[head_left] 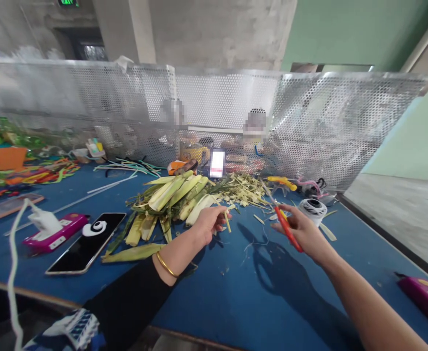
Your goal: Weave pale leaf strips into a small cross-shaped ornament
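Note:
Between the fingers of my left hand (211, 224) is a thin pale-green strip of corn husk (228, 223), pinched near its middle. My right hand (303, 229) grips red-handled scissors (287, 229) whose blades point up and away, apart from the strip. Beyond my left hand lies a pile of corn husks (173, 195), pale green and yellowish. Behind both hands spreads a heap of cut husk bits (243, 189). A spool of white thread (312, 209) stands just past my right hand.
A black phone (86, 243) and a magenta power strip (58, 234) with a white plug lie to the left. Another magenta power strip (424, 297) sits at right. A lit phone (217, 163) stands against the perforated metal screen (228, 102). A yellow tool (282, 183) lies behind the scissors.

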Demonstrator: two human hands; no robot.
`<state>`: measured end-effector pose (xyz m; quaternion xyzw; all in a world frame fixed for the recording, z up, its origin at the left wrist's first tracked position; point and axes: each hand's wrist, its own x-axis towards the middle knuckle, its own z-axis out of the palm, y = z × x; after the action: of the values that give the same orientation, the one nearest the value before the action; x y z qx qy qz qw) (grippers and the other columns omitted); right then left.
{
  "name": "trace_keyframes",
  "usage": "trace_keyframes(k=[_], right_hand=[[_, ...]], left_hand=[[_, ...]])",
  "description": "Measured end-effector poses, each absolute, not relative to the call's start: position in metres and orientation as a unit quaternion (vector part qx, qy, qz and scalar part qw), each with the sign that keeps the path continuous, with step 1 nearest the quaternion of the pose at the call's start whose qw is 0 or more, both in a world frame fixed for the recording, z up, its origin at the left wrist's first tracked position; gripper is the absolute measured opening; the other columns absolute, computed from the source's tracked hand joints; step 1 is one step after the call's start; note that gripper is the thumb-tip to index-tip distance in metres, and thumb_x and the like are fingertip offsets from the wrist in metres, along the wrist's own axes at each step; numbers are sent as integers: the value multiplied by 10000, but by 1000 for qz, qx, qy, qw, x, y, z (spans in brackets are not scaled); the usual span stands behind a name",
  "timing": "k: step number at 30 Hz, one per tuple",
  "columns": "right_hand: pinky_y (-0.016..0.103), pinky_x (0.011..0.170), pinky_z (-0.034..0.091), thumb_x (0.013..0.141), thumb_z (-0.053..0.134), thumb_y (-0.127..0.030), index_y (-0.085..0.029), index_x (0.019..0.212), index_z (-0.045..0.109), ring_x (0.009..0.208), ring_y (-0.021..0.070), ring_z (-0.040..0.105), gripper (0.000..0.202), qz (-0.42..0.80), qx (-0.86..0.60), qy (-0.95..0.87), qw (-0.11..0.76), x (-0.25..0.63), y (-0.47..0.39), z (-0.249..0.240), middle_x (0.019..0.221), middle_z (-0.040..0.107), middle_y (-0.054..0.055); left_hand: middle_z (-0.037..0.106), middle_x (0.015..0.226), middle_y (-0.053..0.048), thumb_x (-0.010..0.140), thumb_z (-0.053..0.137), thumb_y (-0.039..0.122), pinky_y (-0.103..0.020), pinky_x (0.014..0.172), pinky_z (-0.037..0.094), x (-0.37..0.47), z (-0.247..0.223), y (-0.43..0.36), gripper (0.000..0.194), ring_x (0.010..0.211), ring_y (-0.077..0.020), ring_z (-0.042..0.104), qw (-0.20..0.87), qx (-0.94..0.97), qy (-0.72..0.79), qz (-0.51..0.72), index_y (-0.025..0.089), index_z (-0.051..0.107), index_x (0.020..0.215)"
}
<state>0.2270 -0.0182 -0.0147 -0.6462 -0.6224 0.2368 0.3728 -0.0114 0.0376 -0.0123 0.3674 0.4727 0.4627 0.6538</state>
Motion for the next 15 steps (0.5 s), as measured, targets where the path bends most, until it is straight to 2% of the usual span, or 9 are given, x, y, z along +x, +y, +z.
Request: trace_keyframes(k=[3,8,11,15], right_hand=[[271,480,402,689,668,-569,-187,1241,497,463,115,448,693,360,-593,-599,401,212,-29,-7,593,462,-65],[269,571,449,603,769,-545,-175,1076,601,580,114,487,624,480,-546,-605,324,199,-41,0,696,498,-30],[257,566,409,645,735,-576,-164,1101,599,597,114,449,630,475,-521,-644,299,199,-42,-1,699,491,-23],[252,547,334,650,731,-567,-181,1125,594,604,120,390,628,399,-532,-701,257,197,-40,-9,686,471,-35]], left_hand=[[638,623,-51,735,632,201,-166,376,286,-12,-13,38,155,445,-49,450,651,368,469,470,110,628,610],[645,650,-42,675,679,195,-176,400,313,-13,-16,41,126,458,-49,454,618,377,468,507,121,620,591],[630,635,-33,660,675,200,-179,406,325,-13,-18,43,126,459,-50,452,606,381,457,528,122,618,578],[605,604,-19,652,694,238,-176,414,347,-11,-21,43,148,463,-54,465,604,380,443,543,123,627,587]])
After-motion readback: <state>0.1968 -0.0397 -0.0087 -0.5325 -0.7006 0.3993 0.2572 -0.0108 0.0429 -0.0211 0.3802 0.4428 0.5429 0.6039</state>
